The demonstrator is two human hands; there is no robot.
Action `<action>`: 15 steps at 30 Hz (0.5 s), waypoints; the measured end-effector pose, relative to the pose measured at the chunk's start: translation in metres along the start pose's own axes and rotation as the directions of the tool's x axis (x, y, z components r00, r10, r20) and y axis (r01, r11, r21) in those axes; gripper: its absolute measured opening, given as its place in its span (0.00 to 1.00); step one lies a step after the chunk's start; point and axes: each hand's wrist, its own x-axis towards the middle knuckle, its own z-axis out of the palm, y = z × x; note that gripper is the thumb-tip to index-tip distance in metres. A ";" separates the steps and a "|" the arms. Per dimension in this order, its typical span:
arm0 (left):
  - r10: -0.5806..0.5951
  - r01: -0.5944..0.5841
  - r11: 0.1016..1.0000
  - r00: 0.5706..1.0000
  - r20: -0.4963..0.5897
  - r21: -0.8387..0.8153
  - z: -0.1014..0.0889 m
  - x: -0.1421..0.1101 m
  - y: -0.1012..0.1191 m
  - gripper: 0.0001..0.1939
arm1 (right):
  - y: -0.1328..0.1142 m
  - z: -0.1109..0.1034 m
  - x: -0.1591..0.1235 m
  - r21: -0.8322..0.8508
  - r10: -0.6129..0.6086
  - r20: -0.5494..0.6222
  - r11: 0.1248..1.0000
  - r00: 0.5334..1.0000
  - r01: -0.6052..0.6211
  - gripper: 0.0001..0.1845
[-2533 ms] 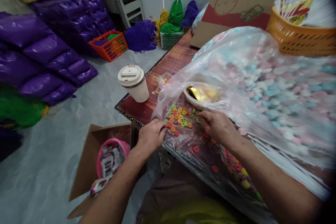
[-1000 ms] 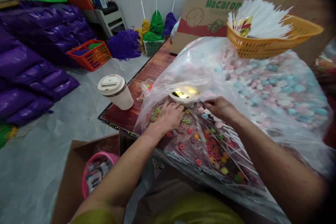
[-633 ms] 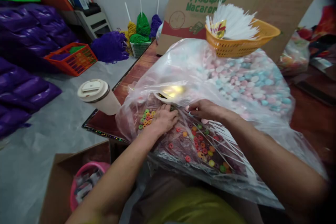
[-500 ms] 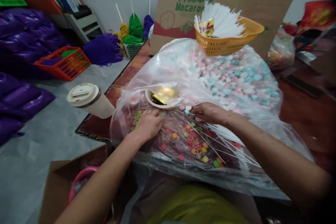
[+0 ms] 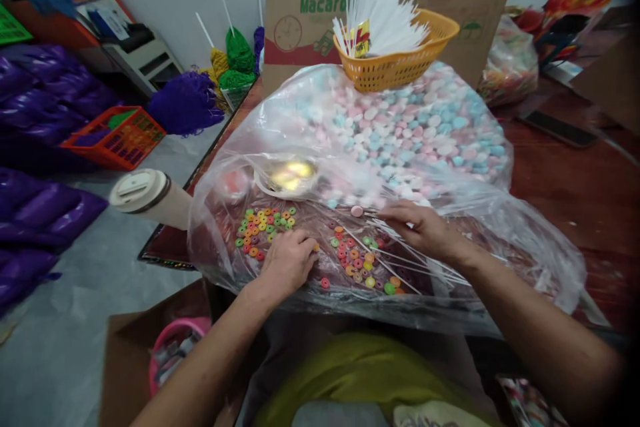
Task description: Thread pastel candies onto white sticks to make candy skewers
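My left hand (image 5: pixel 290 259) is closed, fingers curled, over the plastic sheet (image 5: pixel 440 293). An orange ring-shaped candy (image 5: pixel 316 247) shows at its fingertips. Just beyond it lies a cluster of coloured ring candies (image 5: pixel 260 221); a second group (image 5: pixel 353 255) spreads between the hands. My right hand (image 5: pixel 417 225) pinches a thin white stick (image 5: pixel 371 215), pointing left. Close to the stick's tip is a pink round sweet (image 5: pixel 357 211); whether it is threaded on, I cannot tell. Several loose white sticks (image 5: pixel 395 259) lie under the right hand.
Behind the hands sits a bag of pastel sweets (image 5: pixel 425 127), with a yellow basket (image 5: pixel 395 73) of white sticks behind. A bowl with gold wrapping (image 5: pixel 287 177) stands at centre. A lidded cup (image 5: pixel 150 197) is left, a phone (image 5: pixel 560 128) right, a cardboard box (image 5: pixel 123 347) below.
My left hand has drawn back toward me, uncovering more ring candies, and its fingers now curl beside an orange one. The right hand still pinches at the sticks. The camera view has shifted.
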 end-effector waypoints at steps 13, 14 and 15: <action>-0.009 0.000 0.996 0.995 -0.097 -0.092 0.003 0.041 0.042 0.12 | -0.028 0.010 -0.064 -0.456 0.448 0.197 0.829 0.872 -0.324 0.14; 0.000 -0.004 0.998 0.998 -0.065 -0.066 0.003 0.043 0.044 0.12 | -0.027 0.009 -0.062 -0.446 0.470 0.210 0.826 0.857 -0.344 0.11; 0.017 -0.019 0.998 0.999 -0.041 -0.054 0.003 0.043 0.047 0.12 | -0.025 0.008 -0.060 -0.429 0.488 0.220 0.826 0.845 -0.365 0.10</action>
